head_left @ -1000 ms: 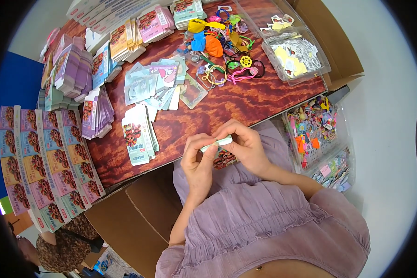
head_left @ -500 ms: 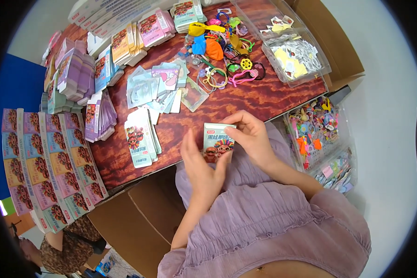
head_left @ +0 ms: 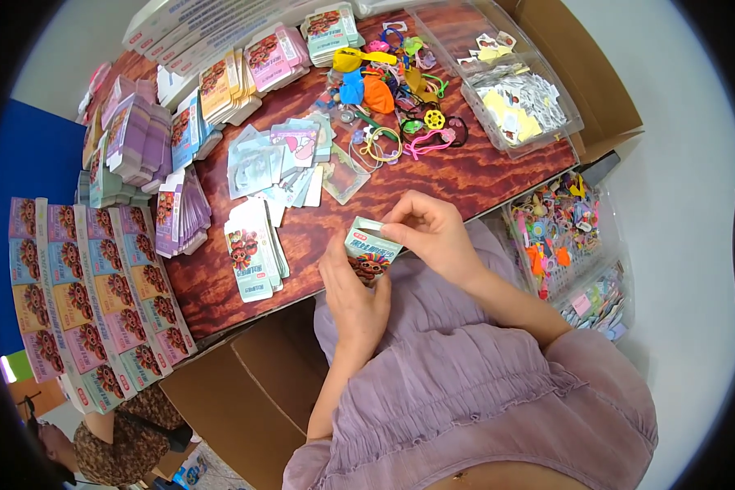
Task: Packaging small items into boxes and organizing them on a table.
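Observation:
A small pale green printed carton (head_left: 371, 250) stands tilted over the table's front edge, its top end open. My left hand (head_left: 353, 296) is closed around its left side and bottom, thumb on the near face. At the upper right corner, the fingers of my right hand (head_left: 429, 235) pinch the carton's top flap. Nearest on the left lies a stack of flattened green cartons (head_left: 250, 251). Beyond it is a loose pile of pale cards (head_left: 255, 163). Whatever is inside the carton cannot be made out.
Bright hair ties and trinkets (head_left: 377, 94) are heaped at the far middle. Purple carton stacks (head_left: 175, 212) and printed display boxes (head_left: 82, 302) line the left. A clear tray of paper packets (head_left: 521, 106) sits far right; a trinket bin (head_left: 551, 233) is lower right. Another person (head_left: 122, 441) shows lower left.
The carton has tilted, and its top now shows open. My right fingers have moved from its front face to the top flap, while my left hand has wrapped closer around it.

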A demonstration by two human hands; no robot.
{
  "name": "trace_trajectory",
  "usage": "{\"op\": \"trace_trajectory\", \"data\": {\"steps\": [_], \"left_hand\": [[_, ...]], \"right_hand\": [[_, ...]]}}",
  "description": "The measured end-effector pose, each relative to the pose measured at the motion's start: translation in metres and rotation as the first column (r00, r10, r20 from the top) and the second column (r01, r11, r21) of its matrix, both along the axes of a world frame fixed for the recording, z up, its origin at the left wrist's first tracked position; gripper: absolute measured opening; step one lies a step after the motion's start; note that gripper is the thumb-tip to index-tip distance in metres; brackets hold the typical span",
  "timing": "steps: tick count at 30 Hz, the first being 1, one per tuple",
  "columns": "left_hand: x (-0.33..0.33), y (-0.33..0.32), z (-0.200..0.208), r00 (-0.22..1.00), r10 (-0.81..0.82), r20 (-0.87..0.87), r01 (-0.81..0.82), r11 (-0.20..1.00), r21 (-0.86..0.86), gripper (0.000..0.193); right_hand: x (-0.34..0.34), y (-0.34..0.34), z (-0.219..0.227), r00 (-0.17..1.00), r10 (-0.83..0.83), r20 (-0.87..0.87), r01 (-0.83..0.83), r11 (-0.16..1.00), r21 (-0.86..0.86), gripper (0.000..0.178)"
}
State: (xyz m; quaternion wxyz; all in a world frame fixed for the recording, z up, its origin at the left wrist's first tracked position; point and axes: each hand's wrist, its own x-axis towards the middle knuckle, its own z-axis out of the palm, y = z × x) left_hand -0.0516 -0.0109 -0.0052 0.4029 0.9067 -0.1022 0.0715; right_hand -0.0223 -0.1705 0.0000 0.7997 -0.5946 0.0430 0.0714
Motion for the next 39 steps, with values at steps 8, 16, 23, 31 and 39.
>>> {"op": "trace_trajectory", "data": {"steps": [8, 16, 23, 31, 39], "left_hand": [[0.002, 0.001, 0.000, 0.998, 0.038, -0.049, -0.039, 0.999, -0.018, 0.086], [0.001, -0.004, 0.000, 0.997, 0.064, -0.048, -0.069, 0.993, -0.095, 0.086], [0.002, 0.001, -0.001, 0.997, 0.083, -0.004, -0.083, 0.995, -0.055, 0.086], [0.026, 0.071, 0.017, 0.938, 0.320, 0.133, -0.333, 0.938, 0.097, 0.084], [0.044, 0.179, -0.009, 0.788, 0.493, 0.370, -0.616, 0.620, 0.486, 0.090]], "right_hand": [[0.003, -0.009, 0.009, 0.894, 0.221, 0.389, 0.001, 0.869, -0.495, 0.009], [-0.016, 0.012, -0.003, 0.913, -0.030, 0.408, 0.192, 0.912, -0.363, 0.027], [-0.016, 0.021, -0.007, 0.832, 0.025, 0.554, 0.314, 0.802, -0.508, 0.029], [0.000, 0.027, 0.007, 0.977, 0.110, 0.183, -0.034, 0.926, -0.375, 0.041], [0.024, 0.048, -0.004, 0.844, 0.352, 0.404, -0.022, 0.777, -0.629, 0.017]]}}
